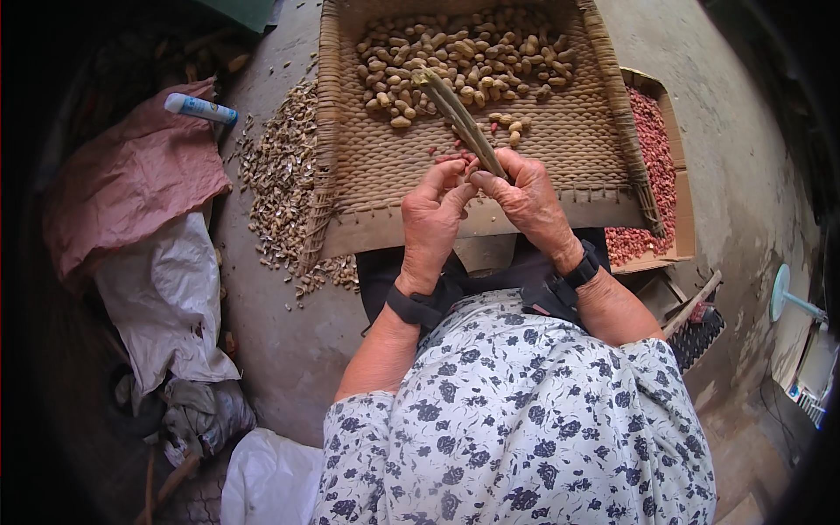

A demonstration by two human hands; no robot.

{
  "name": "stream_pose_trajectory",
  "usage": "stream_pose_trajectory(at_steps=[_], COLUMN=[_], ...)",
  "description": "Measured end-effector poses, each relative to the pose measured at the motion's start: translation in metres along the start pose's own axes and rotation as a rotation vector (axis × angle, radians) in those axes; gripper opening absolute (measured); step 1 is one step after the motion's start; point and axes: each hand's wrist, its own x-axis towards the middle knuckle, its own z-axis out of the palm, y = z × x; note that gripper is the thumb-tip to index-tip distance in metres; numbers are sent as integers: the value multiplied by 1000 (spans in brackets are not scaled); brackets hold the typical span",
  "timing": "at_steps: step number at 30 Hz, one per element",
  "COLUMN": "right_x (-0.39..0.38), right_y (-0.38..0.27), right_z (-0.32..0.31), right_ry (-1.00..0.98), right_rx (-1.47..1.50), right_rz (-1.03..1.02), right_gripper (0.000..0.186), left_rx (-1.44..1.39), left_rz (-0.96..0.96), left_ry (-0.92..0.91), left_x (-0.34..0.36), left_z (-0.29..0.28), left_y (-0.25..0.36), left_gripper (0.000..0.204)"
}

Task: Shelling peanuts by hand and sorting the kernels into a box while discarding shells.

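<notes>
My right hand (531, 203) is closed round the lower end of a split, greenish-brown stick (459, 116), which points away and to the left over a woven tray (394, 166). My left hand (433, 219) is closed in a pinch, its thumb and fingertips close to my right thumb. Whatever lies between the left fingertips is too small and hidden to name. Unshelled peanuts (472, 54) are heaped at the tray's far end, with a few loose ones nearer my hands. Some red peanut kernels (451, 158) lie on the weave just beyond my fingers.
Right of the tray stands a cardboard box (684, 206) of red shelled peanuts (646, 144). Broken shells (280, 179) are spread over the floor at left. Farther left are a reddish cloth (140, 166), a white sack (166, 284) and a blue-and-white tube (201, 108).
</notes>
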Motion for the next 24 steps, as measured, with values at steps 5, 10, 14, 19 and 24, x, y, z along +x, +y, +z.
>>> stream_pose_trajectory(at_steps=[5,10,14,19,24], right_x=[5,5,9,19,25], right_y=[5,4,21,29,36], right_z=[-1,4,13,17,15], right_ry=[-25,21,79,152,166], right_rx=[-10,224,325,500,581], right_rz=[32,220,271,341,378], right_gripper=[14,14,13,11,10], left_rx=[240,-16,-259,-488,-564], left_rz=[28,-133,-264,-388,-466], left_ry=[-66,-20,17,24,55], left_x=[4,8,14,27,35], left_z=[-9,-6,-7,-9,-10], left_y=[1,-4,-14,-26,-27], left_gripper=[15,13,13,16,15])
